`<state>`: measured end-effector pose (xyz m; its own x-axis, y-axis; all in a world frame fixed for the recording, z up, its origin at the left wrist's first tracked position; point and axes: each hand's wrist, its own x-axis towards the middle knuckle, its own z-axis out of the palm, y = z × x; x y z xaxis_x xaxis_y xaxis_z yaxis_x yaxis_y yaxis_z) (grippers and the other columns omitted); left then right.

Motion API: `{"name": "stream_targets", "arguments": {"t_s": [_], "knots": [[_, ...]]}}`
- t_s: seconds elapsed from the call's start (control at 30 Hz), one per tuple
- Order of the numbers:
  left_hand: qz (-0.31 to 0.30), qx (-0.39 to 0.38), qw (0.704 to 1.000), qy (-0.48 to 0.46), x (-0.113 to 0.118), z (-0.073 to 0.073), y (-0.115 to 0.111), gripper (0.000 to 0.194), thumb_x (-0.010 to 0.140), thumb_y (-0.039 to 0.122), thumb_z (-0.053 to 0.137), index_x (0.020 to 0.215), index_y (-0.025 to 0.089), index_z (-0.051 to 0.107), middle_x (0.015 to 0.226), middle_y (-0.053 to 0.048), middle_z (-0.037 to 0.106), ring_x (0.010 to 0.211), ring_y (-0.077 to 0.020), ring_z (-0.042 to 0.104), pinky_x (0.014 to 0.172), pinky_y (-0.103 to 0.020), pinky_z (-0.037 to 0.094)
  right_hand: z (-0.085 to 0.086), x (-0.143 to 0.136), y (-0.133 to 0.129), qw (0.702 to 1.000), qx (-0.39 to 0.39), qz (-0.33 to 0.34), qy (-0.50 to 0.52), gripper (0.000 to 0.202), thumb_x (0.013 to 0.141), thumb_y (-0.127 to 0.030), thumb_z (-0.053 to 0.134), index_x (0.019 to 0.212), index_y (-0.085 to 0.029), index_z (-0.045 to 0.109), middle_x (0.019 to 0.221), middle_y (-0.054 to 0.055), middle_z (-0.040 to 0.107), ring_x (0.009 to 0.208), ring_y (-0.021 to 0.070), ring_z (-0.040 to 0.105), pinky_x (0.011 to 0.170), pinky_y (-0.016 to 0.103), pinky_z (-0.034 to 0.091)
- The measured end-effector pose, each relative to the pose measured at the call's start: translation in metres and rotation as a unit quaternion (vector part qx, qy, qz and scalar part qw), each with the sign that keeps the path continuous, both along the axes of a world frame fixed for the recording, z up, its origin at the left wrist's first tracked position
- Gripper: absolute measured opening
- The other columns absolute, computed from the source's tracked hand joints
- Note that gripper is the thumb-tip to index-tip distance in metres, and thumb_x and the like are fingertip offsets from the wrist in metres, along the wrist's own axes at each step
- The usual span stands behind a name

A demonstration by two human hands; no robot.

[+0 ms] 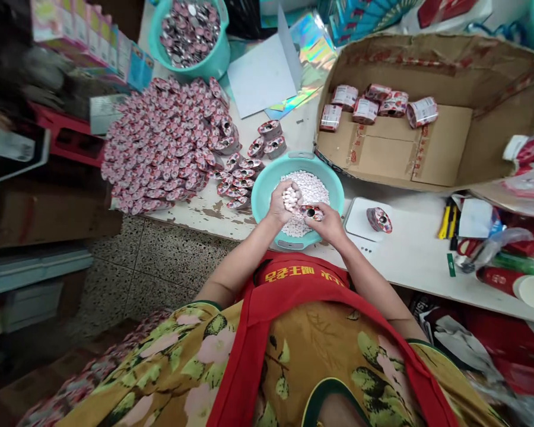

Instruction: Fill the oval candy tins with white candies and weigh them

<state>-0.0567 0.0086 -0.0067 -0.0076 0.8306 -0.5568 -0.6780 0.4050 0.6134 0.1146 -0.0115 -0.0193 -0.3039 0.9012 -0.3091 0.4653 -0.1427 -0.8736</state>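
A teal basin [260, 193] holds many small white pieces [309, 181]. Over its left part, my left hand [281, 203] is cupped round a heap of these pieces. My right hand [329, 224] grips a small printed container [312, 213] with a dark round opening facing up, close beside my left fingers. A similar container [378, 219] sits on a white scale [360, 220] just right of the basin. Several more containers [240, 181] stand left of the basin.
A large cluster of pink containers [160, 142] covers the table's left. Behind it is a teal bucket [226, 53] of lids. A cardboard box [445, 148] with several wrapped containers stands right. Cutters [447, 219] and a red cup [498, 279] lie far right.
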Motion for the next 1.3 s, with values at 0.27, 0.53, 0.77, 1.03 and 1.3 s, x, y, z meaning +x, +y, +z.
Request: {"name": "stream_targets", "arguments": {"t_s": [0.27, 0.53, 0.77, 1.03, 1.3], "knots": [[0.134, 0.057, 0.98, 0.135, 0.025, 0.012, 0.003, 0.037, 0.078, 0.044, 0.073, 0.069, 0.019, 0.048, 0.063, 0.004, 0.054, 0.056, -0.0107, 0.06, 0.057, -0.024, 0.048, 0.005, -0.03, 0.01, 0.996, 0.055, 0.044, -0.048, 0.039, 0.069, -0.034, 0.068, 0.106, -0.024, 0.069, 0.111, 0.006, 0.073, 0.101, 0.0288, 0.068, 0.092, 0.043, 0.053], [0.154, 0.003, 0.977, 0.149, 0.026, 0.012, 0.015, 0.049, 0.081, 0.059, 0.072, 0.069, 0.02, 0.045, 0.058, 0.006, 0.047, 0.048, -0.0076, 0.05, 0.05, -0.022, 0.042, 0.011, -0.032, 0.019, 0.995, 0.052, 0.038, -0.081, 0.035, 0.07, -0.039, 0.073, 0.102, -0.026, 0.069, 0.103, 0.004, 0.073, 0.096, 0.029, 0.067, 0.086, 0.042, 0.053], [0.152, 0.014, 0.972, 0.179, 0.029, 0.012, 0.021, 0.053, 0.081, 0.067, 0.069, 0.069, 0.019, 0.048, 0.057, 0.004, 0.051, 0.051, -0.0088, 0.054, 0.053, -0.022, 0.045, 0.017, -0.03, 0.026, 0.994, 0.057, 0.035, -0.083, 0.038, 0.072, -0.04, 0.073, 0.105, -0.022, 0.07, 0.111, 0.008, 0.072, 0.104, 0.0324, 0.066, 0.089, 0.044, 0.052], [0.148, 0.022, 0.969, 0.196, 0.031, 0.016, 0.028, 0.049, 0.086, 0.064, 0.066, 0.073, 0.019, 0.05, 0.058, 0.004, 0.049, 0.051, -0.0082, 0.052, 0.052, -0.022, 0.042, 0.02, -0.026, 0.028, 0.995, 0.065, 0.018, -0.066, 0.038, 0.07, -0.033, 0.073, 0.106, -0.024, 0.069, 0.111, 0.006, 0.072, 0.104, 0.0308, 0.066, 0.094, 0.045, 0.053], [0.116, 0.03, 0.976, 0.181, 0.039, 0.02, 0.035, 0.052, 0.085, 0.068, 0.064, 0.075, 0.019, 0.053, 0.054, 0.006, 0.043, 0.047, -0.0076, 0.047, 0.046, -0.021, 0.038, 0.019, -0.021, 0.033, 0.998, 0.057, 0.0, -0.033, 0.036, 0.071, -0.035, 0.073, 0.105, -0.023, 0.07, 0.109, 0.006, 0.072, 0.104, 0.0298, 0.067, 0.093, 0.044, 0.053]]}}
